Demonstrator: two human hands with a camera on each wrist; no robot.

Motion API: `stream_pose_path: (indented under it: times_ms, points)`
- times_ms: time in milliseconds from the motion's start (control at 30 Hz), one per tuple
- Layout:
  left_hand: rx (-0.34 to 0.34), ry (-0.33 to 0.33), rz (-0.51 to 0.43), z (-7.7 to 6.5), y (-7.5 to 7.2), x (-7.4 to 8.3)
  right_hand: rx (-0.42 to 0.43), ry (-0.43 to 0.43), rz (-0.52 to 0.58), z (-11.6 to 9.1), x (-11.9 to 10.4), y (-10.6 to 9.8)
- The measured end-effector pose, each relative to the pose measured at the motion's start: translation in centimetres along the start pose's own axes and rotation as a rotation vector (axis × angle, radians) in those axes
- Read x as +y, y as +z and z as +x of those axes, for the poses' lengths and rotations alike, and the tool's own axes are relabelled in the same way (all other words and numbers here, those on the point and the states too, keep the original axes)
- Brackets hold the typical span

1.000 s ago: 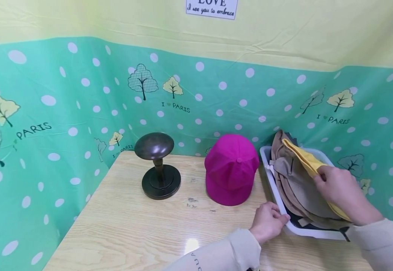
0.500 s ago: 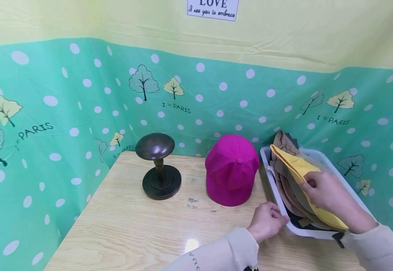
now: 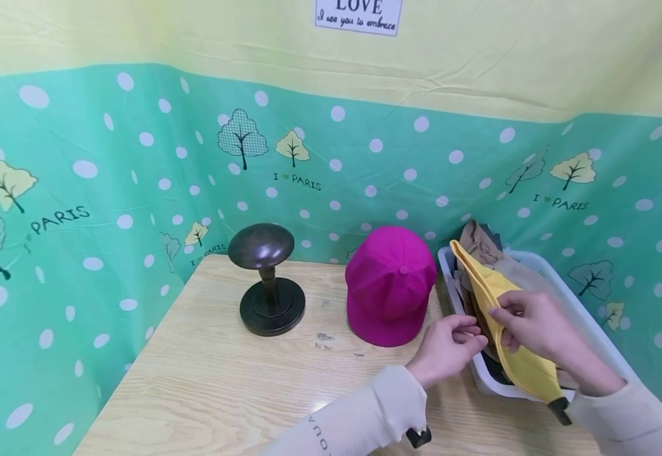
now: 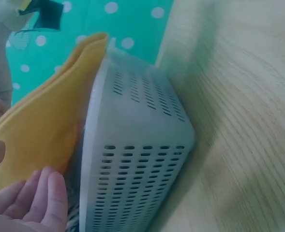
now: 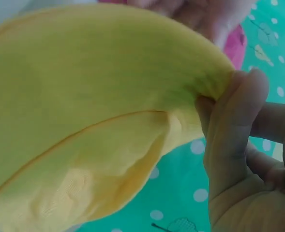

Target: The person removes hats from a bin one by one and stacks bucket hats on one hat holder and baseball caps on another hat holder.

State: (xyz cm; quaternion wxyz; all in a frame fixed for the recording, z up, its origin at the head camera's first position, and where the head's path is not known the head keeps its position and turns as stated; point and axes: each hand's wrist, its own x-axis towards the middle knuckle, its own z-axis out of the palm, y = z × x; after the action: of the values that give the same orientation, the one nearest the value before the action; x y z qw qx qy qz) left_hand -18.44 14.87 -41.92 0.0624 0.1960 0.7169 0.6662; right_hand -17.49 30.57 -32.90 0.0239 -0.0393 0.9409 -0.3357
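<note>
A yellow fabric hat (image 3: 527, 370), folded flat, hangs over the white basket (image 3: 595, 329) at the right. My right hand (image 3: 533, 323) pinches its edge between thumb and fingers; the right wrist view shows this grip on the cloth close up. Beside the hat's left side is my left hand (image 3: 445, 354), with fingers extended towards the cloth and holding nothing. In the left wrist view, its fingertips (image 4: 55, 186) lie in front of the yellow cloth; whether they touch it, I cannot tell. Brown and grey hats (image 3: 476, 244) lie in the basket, partly hidden by the yellow one.
A magenta cap (image 3: 390, 285) sits on the wooden table (image 3: 234, 386), left of the basket. Further left stands a dark hat stand (image 3: 261, 247) with a rounded top and round base. A green and yellow printed curtain (image 3: 342, 139) encloses the table's back and sides.
My right hand has drawn the yellow hat leftwards, away from the other hats and over the basket's near-left side. My left hand has let go of the basket rim and risen towards the hat.
</note>
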Motion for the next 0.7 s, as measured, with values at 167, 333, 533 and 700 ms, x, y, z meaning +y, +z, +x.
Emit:
stream_pose_path:
  times_ms: [167, 333, 533, 700]
  points:
    - [-0.002, -0.004, -0.066, 0.0, 0.0, 0.2, -0.013, 0.000, 0.032, 0.0, -0.2, 1.0]
    - [0.022, -0.023, -0.094, 0.0, 0.2, -0.2, -0.007, -0.011, 0.012, 0.2, 0.2, 1.7]
    - [0.041, -0.046, -0.114, 0.1, 0.2, -0.5, 0.015, -0.045, 0.027, 0.2, 0.6, 2.1]
    - [0.041, -0.063, -0.135, 0.1, 0.3, -0.7, 0.021, -0.042, 0.004, 0.1, 0.8, 2.2]
